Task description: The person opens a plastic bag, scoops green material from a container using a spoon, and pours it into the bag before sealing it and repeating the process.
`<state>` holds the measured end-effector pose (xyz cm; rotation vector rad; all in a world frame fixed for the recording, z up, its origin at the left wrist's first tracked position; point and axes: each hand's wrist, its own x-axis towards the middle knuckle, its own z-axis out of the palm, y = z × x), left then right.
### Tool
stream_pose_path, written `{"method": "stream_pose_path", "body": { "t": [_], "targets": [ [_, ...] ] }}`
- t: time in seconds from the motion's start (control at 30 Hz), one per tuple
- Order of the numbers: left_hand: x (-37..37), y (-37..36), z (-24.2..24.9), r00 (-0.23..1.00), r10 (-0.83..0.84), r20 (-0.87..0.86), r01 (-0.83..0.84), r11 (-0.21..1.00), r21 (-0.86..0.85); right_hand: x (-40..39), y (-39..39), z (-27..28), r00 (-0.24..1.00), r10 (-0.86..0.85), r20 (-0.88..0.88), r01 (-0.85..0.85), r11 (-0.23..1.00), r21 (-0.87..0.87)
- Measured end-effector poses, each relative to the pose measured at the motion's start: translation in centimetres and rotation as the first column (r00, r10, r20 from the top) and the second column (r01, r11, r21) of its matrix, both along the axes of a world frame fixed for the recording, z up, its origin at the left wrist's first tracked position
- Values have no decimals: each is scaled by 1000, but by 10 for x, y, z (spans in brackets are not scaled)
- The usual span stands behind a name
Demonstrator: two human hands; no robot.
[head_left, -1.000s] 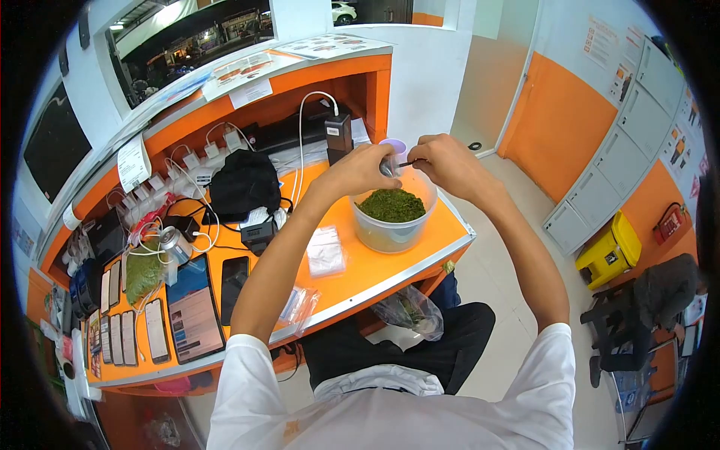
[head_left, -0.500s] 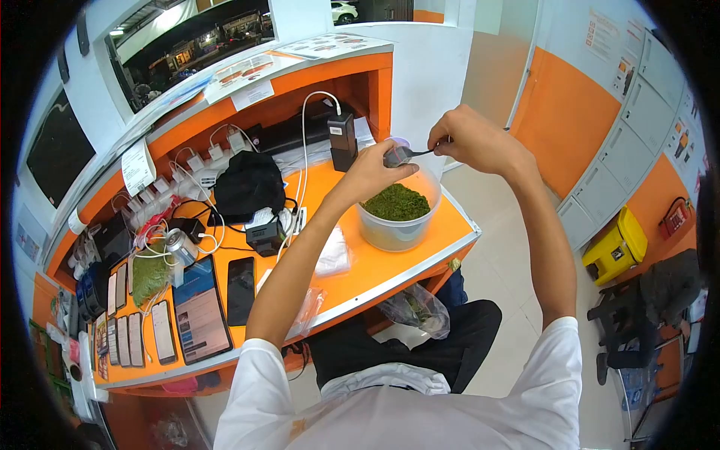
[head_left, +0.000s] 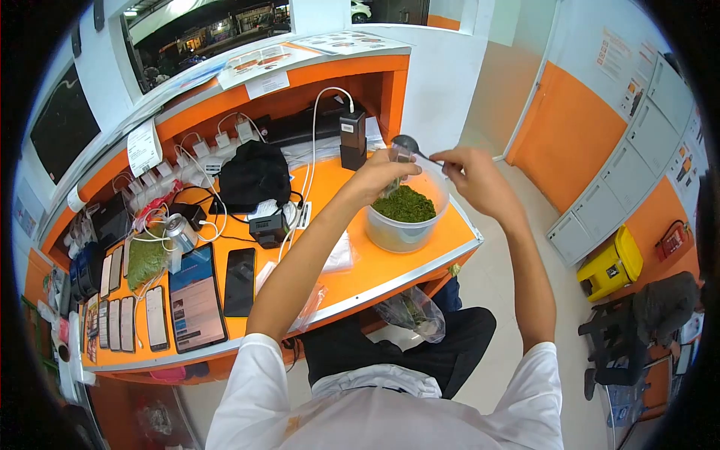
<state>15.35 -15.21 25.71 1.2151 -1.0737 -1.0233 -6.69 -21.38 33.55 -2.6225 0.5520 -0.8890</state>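
Note:
A round clear plastic tub stands near the right end of the orange desk, holding a heap of finely chopped green leaf matter. Over its left rim, my left hand pinches a small clear plastic bag, partly hidden by the fingers. My right hand grips the handle of a dark spoon above the tub's right side. The spoon's bowl points left and is raised just above the bag's mouth.
Left of the tub lie thin plastic bags, a black phone, a tablet and several more phones. A filled green bag rests by a can. A white cable runs past a black device.
The spoon's bowl has risen from beside my left fingers to above the bag. My right hand has come lower, and the view has shifted slightly.

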Motion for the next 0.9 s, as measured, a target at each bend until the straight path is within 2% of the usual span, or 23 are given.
{"method": "stream_pose_path", "body": {
  "t": [0.03, 0.07, 0.1, 0.13, 0.2, 0.23, 0.3, 0.33, 0.4, 0.47, 0.53, 0.6, 0.63, 0.73, 0.8, 0.9],
  "targets": [
    [-1, 3, 2, 1000, 2, 2, -2, 1000, 0, 0, 1, -5, 998, 38, -52, -35, 998, 56],
    [-2, 7, 3, 996, 16, 88, -16, 1000, 4, -1, 3, -9, 998, 41, -53, -38, 998, 56],
    [-3, 9, 5, 985, 29, 172, -30, 1000, 7, -1, 4, -12, 999, -1, 48, -4, 996, 89],
    [-1, 8, 3, 985, 29, 170, -31, 999, 9, -3, 5, -15, 988, -48, 147, 30, 991, 128],
    [2, 2, -1, 960, -26, 277, 19, 999, 27, -4, 7, -23, 995, -35, 91, 24, 992, 124],
    [1, 0, -4, 960, -31, 277, 24, 999, 29, -5, 8, -26, 999, -19, 36, 14, 993, 117],
    [1, -3, -7, 919, 65, 388, -71, 998, 1, -11, 9, -32, 997, -40, 71, 29, 989, 142],
    [1, -2, -8, 920, 67, 386, -73, 997, 1, -12, 10, -34, 993, -55, 103, 38, 985, 168],
    [0, -2, -11, 882, 118, 455, -106, 993, -51, -15, 15, -34, 998, -48, 35, 43, 988, 147],
    [0, -4, -14, 877, 118, 466, -98, 993, -69, -19, 17, -36, 998, -52, -29, 56, 990, 128],
    [-6, 1, -6, 871, 122, 475, -89, 992, -92, -21, 15, -39, 984, -88, 154, 59, 982, 181],
    [-11, 9, -1, 795, 193, 575, -153, 981, -119, -22, 11, -44, 993, -58, 101, 40, 984, 174],
    [-10, 8, -4, 795, 192, 575, -153, 981, -116, -23, 10, -46, 998, -32, 50, 23, 985, 170],
    [-8, 1, -7, 810, 152, 566, -100, 987, -122, -23, 17, -46, 994, -75, 79, 60, 983, 172],
    [-8, 2, -9, 738, 182, 650, -159, 983, -94, -23, 15, -51, 994, -64, 89, 51, 988, 143],
    [-7, 2, -7, 800, 134, 585, -102, 991, -88, -24, 12, -54, 996, -52, 66, 43, 989, 139]
  ]
}}
